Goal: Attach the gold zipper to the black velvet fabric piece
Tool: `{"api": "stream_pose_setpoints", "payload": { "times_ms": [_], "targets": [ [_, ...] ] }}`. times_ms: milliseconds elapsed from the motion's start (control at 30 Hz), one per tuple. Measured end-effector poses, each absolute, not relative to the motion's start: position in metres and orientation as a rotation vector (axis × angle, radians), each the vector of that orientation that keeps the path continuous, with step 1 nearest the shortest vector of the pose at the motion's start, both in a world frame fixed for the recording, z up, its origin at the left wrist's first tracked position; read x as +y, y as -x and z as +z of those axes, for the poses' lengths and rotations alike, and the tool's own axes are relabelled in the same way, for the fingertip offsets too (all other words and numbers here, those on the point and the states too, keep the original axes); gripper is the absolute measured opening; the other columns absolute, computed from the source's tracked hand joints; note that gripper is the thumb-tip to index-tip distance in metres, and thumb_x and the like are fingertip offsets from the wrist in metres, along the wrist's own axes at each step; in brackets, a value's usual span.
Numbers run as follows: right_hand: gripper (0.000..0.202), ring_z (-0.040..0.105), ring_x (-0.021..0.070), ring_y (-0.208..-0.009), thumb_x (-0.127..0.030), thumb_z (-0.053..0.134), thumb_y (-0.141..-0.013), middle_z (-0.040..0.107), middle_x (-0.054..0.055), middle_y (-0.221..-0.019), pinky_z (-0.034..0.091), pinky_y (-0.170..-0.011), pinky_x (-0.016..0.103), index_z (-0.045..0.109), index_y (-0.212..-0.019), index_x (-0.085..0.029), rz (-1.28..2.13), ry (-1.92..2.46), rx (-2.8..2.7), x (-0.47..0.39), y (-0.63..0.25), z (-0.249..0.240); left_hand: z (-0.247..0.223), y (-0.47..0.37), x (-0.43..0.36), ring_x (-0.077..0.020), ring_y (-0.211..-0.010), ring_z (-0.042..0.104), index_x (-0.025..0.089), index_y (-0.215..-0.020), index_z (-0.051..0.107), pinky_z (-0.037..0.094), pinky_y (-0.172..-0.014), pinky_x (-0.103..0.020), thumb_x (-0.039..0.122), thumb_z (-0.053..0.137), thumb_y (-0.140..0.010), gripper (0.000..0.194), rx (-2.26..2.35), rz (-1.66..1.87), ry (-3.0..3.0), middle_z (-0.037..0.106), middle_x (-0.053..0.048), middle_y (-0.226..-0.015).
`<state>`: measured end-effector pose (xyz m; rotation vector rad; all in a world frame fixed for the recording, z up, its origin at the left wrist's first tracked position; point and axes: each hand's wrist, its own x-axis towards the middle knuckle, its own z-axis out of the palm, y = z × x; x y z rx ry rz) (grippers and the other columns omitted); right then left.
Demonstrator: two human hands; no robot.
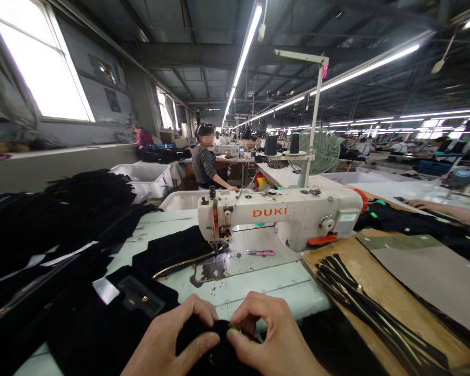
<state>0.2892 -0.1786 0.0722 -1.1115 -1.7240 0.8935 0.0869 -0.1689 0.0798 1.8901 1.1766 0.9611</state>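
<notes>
- Left hand point(172, 339), right hand point(268, 339): both pinching black fabric point(219, 347) with zipper, 6 o'clock at bench point(258, 292) edge
- Step, judged: aligning zipper; next needs feeding toward sewing machine point(282, 214), 12 o'clock
- Zipper stack point(368, 305), 3 o'clock

- Near centre, the left hand point(168, 339) and right hand point(270, 339) pinch black fabric point(215, 342); bare table point(258, 287) lies just beyond them.
- Far centre, the sewing machine point(282, 214) blocks the way.
- Left, piled black garments point(62, 245) crowd the table.
- Right, zippers point(368, 303) lie across a wooden board point(399, 303).
</notes>
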Motion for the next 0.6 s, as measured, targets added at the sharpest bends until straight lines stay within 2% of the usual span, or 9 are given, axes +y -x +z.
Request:
{"api": "stream_pose_setpoints", "payload": {
  "times_ms": [33, 67, 133, 233, 367, 500, 600],
  "targets": [
    [0.006, 0.054, 0.0129, -0.059, -0.015, 0.065, -0.069, 0.057, -0.003, -0.062, 0.038, -0.057, 0.023, 0.067, -0.065, -0.019, 0.901, 1.111, -1.723, -0.178, -0.288, 0.072, 0.08, -0.087, -0.169, -0.0168, -0.073, 0.066, 0.026, -0.082, 0.067, 0.049, -0.07, -0.02, 0.03, 0.072, -0.076, 0.009, 1.202, 0.972, -1.856, 0.07, 0.005, -0.077],
    [0.007, 0.054, 0.0127, -0.059, -0.014, 0.065, -0.068, 0.057, -0.003, -0.062, 0.038, -0.057, 0.023, 0.066, -0.064, -0.019, 0.912, 1.109, -1.727, -0.178, -0.287, 0.071, 0.081, -0.088, -0.168, -0.0172, -0.074, 0.067, 0.026, -0.087, 0.07, 0.05, -0.071, -0.021, 0.026, 0.074, -0.071, 0.017, 1.225, 0.975, -1.832, 0.071, 0.005, -0.078],
    [0.007, 0.053, 0.0125, -0.058, -0.014, 0.064, -0.068, 0.056, -0.003, -0.061, 0.037, -0.056, 0.023, 0.065, -0.064, -0.019, 0.931, 1.108, -1.733, -0.177, -0.286, 0.069, 0.081, -0.088, -0.167, -0.0176, -0.075, 0.068, 0.028, -0.091, 0.074, 0.05, -0.073, -0.021, 0.023, 0.075, -0.069, 0.023, 1.24, 0.944, -1.818, 0.072, 0.005, -0.078],
    [0.005, 0.054, 0.0129, -0.059, -0.015, 0.065, -0.07, 0.057, -0.003, -0.063, 0.038, -0.057, 0.023, 0.067, -0.068, -0.019, 0.929, 1.106, -1.751, -0.177, -0.285, 0.068, 0.082, -0.085, -0.166, -0.0163, -0.075, 0.068, 0.027, -0.08, 0.075, 0.048, -0.072, -0.02, 0.029, 0.07, -0.079, 0.005, 1.213, 0.838, -1.855, 0.073, 0.005, -0.077],
    [0.007, 0.058, 0.0147, -0.065, -0.016, 0.069, -0.073, 0.062, -0.001, -0.069, 0.042, -0.063, 0.024, 0.072, -0.079, -0.019, 0.977, 1.126, -1.782, -0.177, -0.284, 0.068, 0.081, -0.082, -0.166, -0.0163, -0.075, 0.065, 0.024, -0.082, 0.071, 0.047, -0.067, -0.02, 0.038, 0.062, -0.088, 0.017, 1.237, 0.724, -1.896, 0.071, 0.004, -0.078],
    [0.009, 0.059, 0.0148, -0.064, -0.013, 0.069, -0.07, 0.063, -0.001, -0.069, 0.042, -0.062, 0.024, 0.073, -0.076, -0.019, 0.967, 1.15, -1.769, -0.178, -0.281, 0.069, 0.08, -0.079, -0.166, -0.0158, -0.073, 0.064, 0.023, -0.08, 0.067, 0.047, -0.067, -0.02, 0.044, 0.057, -0.092, 0.026, 1.199, 0.745, -1.954, 0.069, 0.003, -0.077],
    [0.009, 0.058, 0.0139, -0.062, -0.012, 0.067, -0.07, 0.062, -0.001, -0.067, 0.041, -0.059, 0.024, 0.072, -0.073, -0.018, 0.935, 1.119, -1.746, -0.179, -0.278, 0.069, 0.078, -0.074, -0.163, -0.014, -0.073, 0.066, 0.025, -0.082, 0.069, 0.049, -0.068, -0.018, 0.038, 0.065, -0.087, 0.014, 1.174, 0.829, -1.98, 0.07, 0.005, -0.077]
  ]
}}
